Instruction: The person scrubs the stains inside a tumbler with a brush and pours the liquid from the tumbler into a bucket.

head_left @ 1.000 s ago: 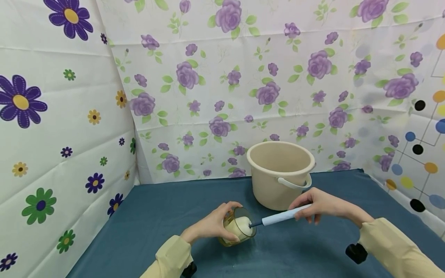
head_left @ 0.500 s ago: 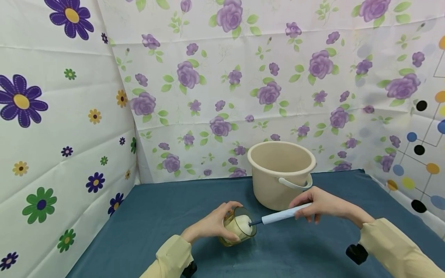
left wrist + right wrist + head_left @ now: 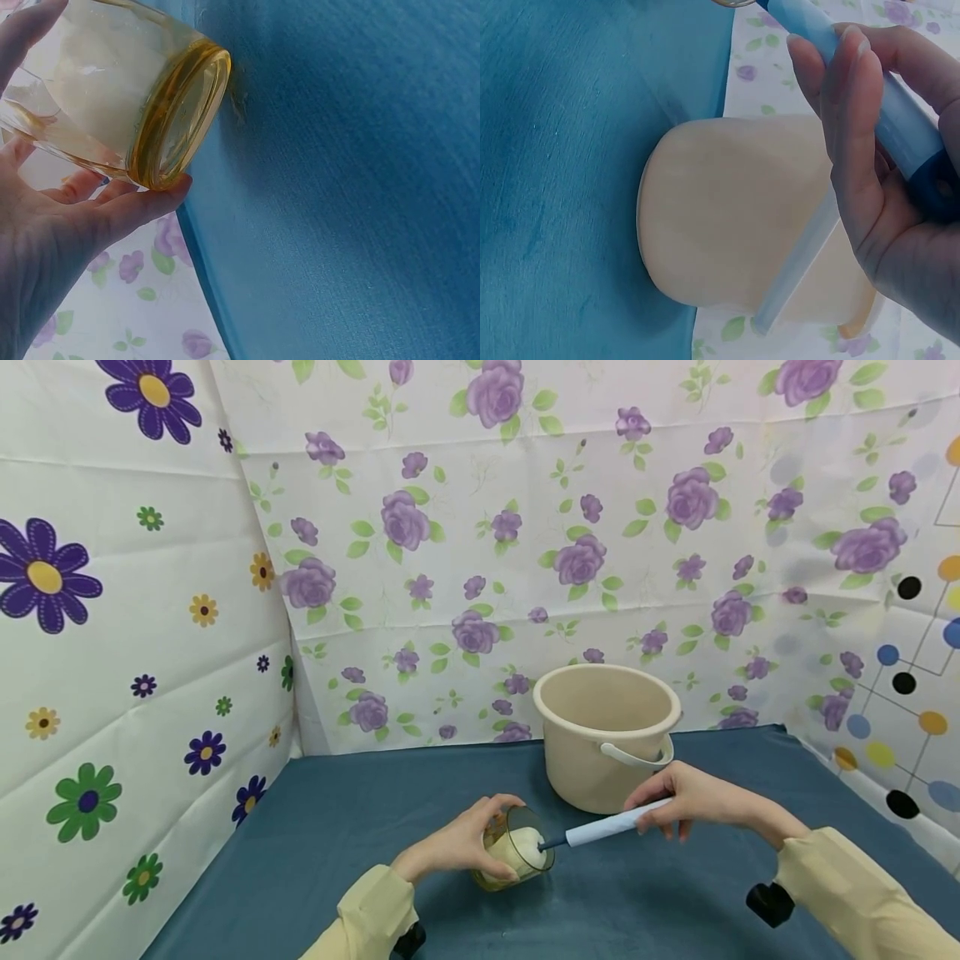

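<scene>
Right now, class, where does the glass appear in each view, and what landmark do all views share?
Head: the glass is low, near centre.
Left wrist: upper left, running past the top edge.
Right wrist: only a sliver of rim, at the top edge near centre.
Shared landmark: the blue cloth.

Over the cloth (image 3: 375,818), the left hand (image 3: 462,843) held the glass (image 3: 112,90) from nine o'clock, and the sponge brush (image 3: 609,827) ran from inside that glass toward half past two, into the right hand (image 3: 693,797). The bucket (image 3: 577,764) stood on the cloth just past one o'clock from the glass, with the back sheet (image 3: 450,568) beyond it at twelve.
</scene>
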Demonstrator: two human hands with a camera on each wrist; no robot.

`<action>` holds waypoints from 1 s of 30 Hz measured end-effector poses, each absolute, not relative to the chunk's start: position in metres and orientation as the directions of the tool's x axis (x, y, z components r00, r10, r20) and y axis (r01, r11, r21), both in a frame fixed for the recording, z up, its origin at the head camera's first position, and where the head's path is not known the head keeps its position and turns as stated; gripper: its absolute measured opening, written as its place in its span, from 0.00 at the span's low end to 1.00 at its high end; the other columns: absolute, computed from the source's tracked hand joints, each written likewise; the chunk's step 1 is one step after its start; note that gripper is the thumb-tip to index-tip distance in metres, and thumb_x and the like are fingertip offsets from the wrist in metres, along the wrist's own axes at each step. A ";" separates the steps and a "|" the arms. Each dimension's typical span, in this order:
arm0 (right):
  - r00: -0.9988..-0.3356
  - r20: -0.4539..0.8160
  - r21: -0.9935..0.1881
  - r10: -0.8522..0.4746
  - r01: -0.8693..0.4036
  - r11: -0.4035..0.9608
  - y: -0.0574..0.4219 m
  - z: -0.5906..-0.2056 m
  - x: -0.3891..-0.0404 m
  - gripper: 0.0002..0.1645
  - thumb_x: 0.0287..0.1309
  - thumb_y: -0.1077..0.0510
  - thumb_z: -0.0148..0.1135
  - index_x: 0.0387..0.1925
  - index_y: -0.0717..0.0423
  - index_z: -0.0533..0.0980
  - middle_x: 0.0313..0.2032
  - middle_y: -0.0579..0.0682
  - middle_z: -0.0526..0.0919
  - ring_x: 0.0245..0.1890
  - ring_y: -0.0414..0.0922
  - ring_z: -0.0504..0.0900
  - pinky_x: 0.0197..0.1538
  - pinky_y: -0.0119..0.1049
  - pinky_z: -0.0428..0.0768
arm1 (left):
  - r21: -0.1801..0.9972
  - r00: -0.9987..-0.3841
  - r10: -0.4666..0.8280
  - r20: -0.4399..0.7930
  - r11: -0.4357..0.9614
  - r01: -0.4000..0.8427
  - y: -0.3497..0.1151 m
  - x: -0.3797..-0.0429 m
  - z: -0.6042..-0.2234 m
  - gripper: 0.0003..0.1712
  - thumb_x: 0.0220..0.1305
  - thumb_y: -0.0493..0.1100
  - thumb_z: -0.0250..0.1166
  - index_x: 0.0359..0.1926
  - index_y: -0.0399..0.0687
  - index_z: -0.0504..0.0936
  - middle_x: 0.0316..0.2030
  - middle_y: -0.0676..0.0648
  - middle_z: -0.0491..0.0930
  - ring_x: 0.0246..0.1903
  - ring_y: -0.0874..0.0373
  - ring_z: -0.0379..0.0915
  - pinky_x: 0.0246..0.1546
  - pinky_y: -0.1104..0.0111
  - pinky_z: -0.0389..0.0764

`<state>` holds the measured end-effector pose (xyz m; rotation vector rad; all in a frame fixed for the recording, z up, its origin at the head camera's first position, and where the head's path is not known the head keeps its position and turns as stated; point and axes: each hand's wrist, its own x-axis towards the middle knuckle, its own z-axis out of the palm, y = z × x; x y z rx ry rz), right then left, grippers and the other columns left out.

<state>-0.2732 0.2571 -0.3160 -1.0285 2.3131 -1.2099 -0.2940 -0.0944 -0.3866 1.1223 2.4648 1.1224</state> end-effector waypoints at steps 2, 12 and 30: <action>-0.679 0.033 -0.811 -0.733 -0.447 0.377 0.257 -0.316 -0.273 0.12 0.57 0.60 0.59 0.44 0.57 0.79 0.24 0.54 0.80 0.16 0.45 0.76 0.17 0.42 0.76 | 0.714 -0.682 0.722 0.117 0.417 0.563 -0.094 -0.294 -0.386 0.44 0.46 0.51 0.72 0.62 0.65 0.58 0.50 0.53 0.61 0.48 0.57 0.60 0.44 0.60 0.68; -0.703 0.035 -0.813 -0.710 -0.433 0.389 0.256 -0.314 -0.274 0.13 0.57 0.59 0.60 0.45 0.56 0.79 0.26 0.55 0.80 0.18 0.58 0.76 0.19 0.44 0.76 | 0.727 -0.689 0.719 0.093 0.424 0.540 -0.094 -0.295 -0.385 0.43 0.46 0.51 0.72 0.62 0.67 0.58 0.50 0.53 0.61 0.51 0.55 0.60 0.45 0.59 0.68; -0.665 0.006 -0.800 -0.747 -0.452 0.396 0.253 -0.308 -0.275 0.13 0.58 0.59 0.58 0.45 0.56 0.79 0.25 0.55 0.80 0.17 0.49 0.77 0.19 0.47 0.76 | 0.710 -0.674 0.731 0.109 0.417 0.567 -0.095 -0.294 -0.386 0.44 0.47 0.51 0.72 0.62 0.66 0.57 0.49 0.54 0.61 0.49 0.57 0.60 0.44 0.59 0.68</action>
